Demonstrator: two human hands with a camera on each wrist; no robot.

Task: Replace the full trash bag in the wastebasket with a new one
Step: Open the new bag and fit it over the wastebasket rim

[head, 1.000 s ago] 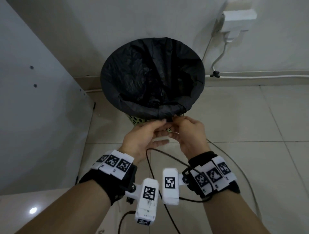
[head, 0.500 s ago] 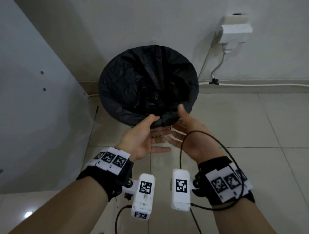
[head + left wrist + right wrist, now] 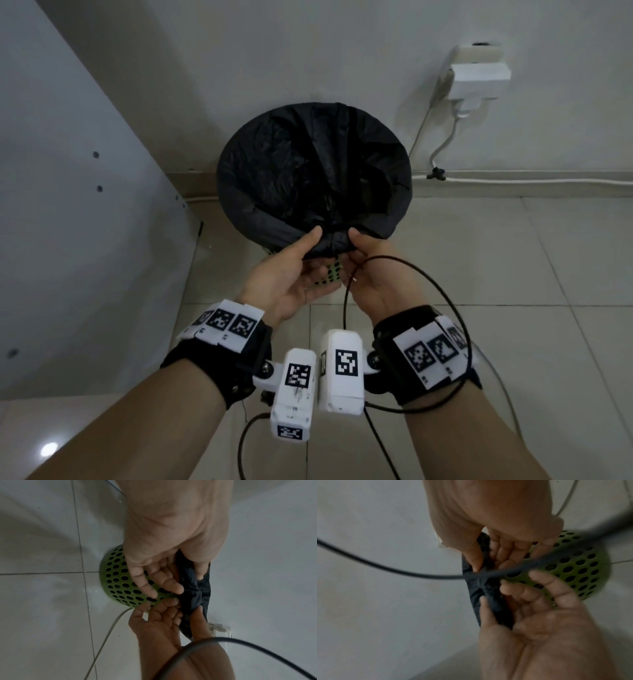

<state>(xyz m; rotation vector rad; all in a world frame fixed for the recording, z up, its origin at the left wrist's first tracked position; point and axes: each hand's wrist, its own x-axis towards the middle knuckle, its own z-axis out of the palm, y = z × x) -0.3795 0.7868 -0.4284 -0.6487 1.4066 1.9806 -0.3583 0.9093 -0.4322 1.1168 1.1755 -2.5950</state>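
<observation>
A black trash bag (image 3: pixel 315 171) lines a green perforated wastebasket (image 3: pixel 331 274) that stands on the floor against the wall. The bag's edge is folded over the rim and bunched into a small twist at the near side (image 3: pixel 195 593). My left hand (image 3: pixel 306 248) pinches the bag's edge just left of that twist, thumb on top and fingers underneath. My right hand (image 3: pixel 361 251) pinches the edge just right of it in the same way. In the wrist views the two thumbs (image 3: pixel 475 559) press into the dark plastic (image 3: pixel 481 586) beside the basket wall (image 3: pixel 583 572).
A white panel (image 3: pixel 68 205) rises on the left, close to the basket. A wall socket with an adapter (image 3: pixel 478 80) and a white cable (image 3: pixel 513 180) along the baseboard sit at the right. A black cable loop (image 3: pixel 414 274) hangs over my right wrist. Pale tiled floor (image 3: pixel 513 257) lies to the right.
Both hands left the spot under the rim, opened, then rose and closed on the bag's near edge. The view has pulled back from the basket.
</observation>
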